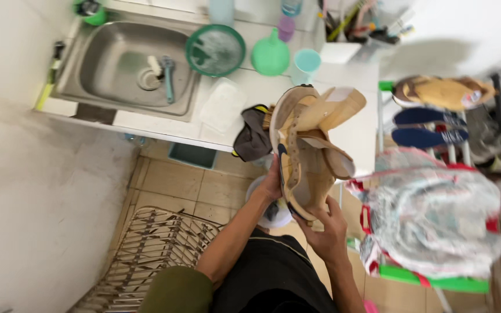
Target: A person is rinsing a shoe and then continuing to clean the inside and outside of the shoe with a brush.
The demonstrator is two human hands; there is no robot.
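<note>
Both hands hold one tan sandal (308, 150) up in the air, in front of the front edge of the white counter (355, 139). The left hand (271, 184) grips the sandal's side, fingers closed round it. The right hand (327, 227) cups the heel end from below, fingers curled on the sole. The sandal is tipped on its side, so its straps hang open toward the right.

Just behind the sandal, a dark cloth (251, 139) lies on the counter's front edge. Farther back on the counter sit a green round strainer (215, 50), a green funnel (270, 55) and a pale blue cup (306, 65). The metal sink (97, 75) fills the counter's left end.

On the right, a shoe rack (381, 110) holds another tan sandal (442, 93) on top and dark blue shoes (427, 128) just under it. A full plastic bag (433, 211) sits in front of the rack. Down on the tiled floor (175, 188), near the left corner, lies a wire rack (146, 255).
</note>
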